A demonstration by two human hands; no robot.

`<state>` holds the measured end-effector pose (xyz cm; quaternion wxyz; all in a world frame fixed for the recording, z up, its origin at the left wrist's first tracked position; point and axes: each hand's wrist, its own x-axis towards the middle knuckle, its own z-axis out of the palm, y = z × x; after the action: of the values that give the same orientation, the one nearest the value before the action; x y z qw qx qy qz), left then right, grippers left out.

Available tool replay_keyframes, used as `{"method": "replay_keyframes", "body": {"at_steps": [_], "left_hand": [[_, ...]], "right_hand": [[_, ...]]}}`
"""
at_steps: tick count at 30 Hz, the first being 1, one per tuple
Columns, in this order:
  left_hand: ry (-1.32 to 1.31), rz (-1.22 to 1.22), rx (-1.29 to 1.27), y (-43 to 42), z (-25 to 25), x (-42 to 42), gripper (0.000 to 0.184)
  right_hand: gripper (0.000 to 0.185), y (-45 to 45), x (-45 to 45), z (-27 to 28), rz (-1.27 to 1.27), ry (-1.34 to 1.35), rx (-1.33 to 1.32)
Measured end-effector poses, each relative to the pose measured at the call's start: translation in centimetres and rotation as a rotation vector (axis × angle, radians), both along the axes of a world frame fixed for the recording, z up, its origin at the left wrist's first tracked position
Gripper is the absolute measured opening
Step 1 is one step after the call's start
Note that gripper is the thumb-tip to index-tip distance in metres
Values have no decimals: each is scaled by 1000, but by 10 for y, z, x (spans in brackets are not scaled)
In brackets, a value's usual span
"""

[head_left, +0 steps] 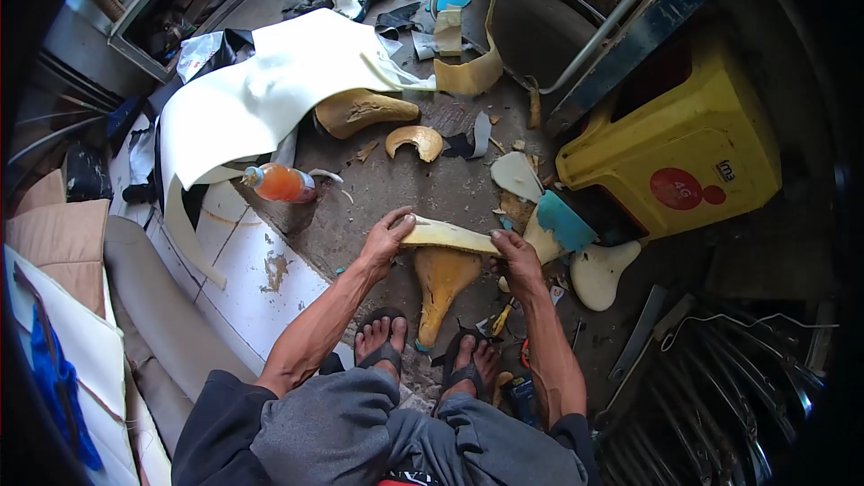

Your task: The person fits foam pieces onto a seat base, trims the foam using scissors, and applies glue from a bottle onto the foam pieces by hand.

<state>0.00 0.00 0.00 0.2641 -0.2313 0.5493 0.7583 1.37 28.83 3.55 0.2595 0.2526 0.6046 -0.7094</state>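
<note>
Both my hands hold a pale yellow foam strip (453,238) stretched crosswise between them. My left hand (391,238) grips its left end, fingers closed round it. At the right end, my right hand (517,257) pinches the strip. Directly below the strip, and partly covered by it, lies a yellow-brown foam seat-shaped piece (441,283) with its narrow end toward my feet. A yellow-handled tool (501,319) lies beside my right foot.
White foam sheet (270,72) spreads at upper left, near an orange bottle (281,183). Foam scraps (516,176) litter the floor. A yellow plastic stool (675,153) lies on its side at right. Metal frames (720,378) stand lower right.
</note>
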Motion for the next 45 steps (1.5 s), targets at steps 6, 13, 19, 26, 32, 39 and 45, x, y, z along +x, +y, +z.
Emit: {"method": "replay_keyframes", "body": {"at_steps": [6,13,19,26,32,39,45], "left_hand": [[-31,111,20,11,4,10,53],[3,112,-15,16,-12,22,55],[38,178,60,24,-20,26,61],[319,139,61,15,21,12,61],[323,-18,63,8,29,18,69],[285,-3,136,17,9,29,79],[276,-32,81,18,7,29,75]], "right_hand": [[43,-2,11,-11,-12,-20,106],[41,-11,29,-23,-84,-43,-18],[43,-14,44,-37,-147,42,-78],[48,-5,41,-20,-200,279,145],[42,-6,54,2,-153,300,213],[44,-6,73,-11,-164,321,263],[56,-12,76,5,-144,309,211]]}}
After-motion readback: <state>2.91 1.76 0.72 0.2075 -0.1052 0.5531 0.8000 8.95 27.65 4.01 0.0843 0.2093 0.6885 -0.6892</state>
